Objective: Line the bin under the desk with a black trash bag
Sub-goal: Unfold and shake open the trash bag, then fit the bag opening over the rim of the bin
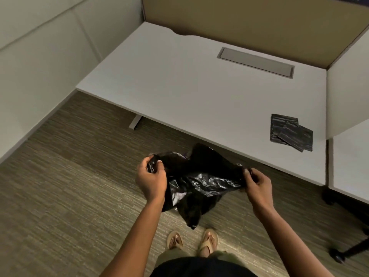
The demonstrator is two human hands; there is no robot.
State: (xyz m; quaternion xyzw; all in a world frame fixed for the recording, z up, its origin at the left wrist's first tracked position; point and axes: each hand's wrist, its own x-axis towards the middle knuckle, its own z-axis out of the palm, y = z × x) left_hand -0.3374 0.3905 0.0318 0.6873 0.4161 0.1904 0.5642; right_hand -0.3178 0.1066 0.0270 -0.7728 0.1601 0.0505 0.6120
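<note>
A black trash bag (197, 180) hangs unfolded in the air in front of the white desk (189, 86), stretched between both hands. My left hand (151, 178) pinches its left edge and my right hand (257, 182) pinches its right edge. The bag's lower end droops toward the carpet above my feet. No bin shows in the head view; the space under the desk is hidden by the desktop.
Folded black bags (290, 132) lie on the desk's right front corner. A grey cable flap (255, 61) sits at the desk's back. Partition walls stand left and behind. A chair base with castors (339, 254) is at the right on the carpet.
</note>
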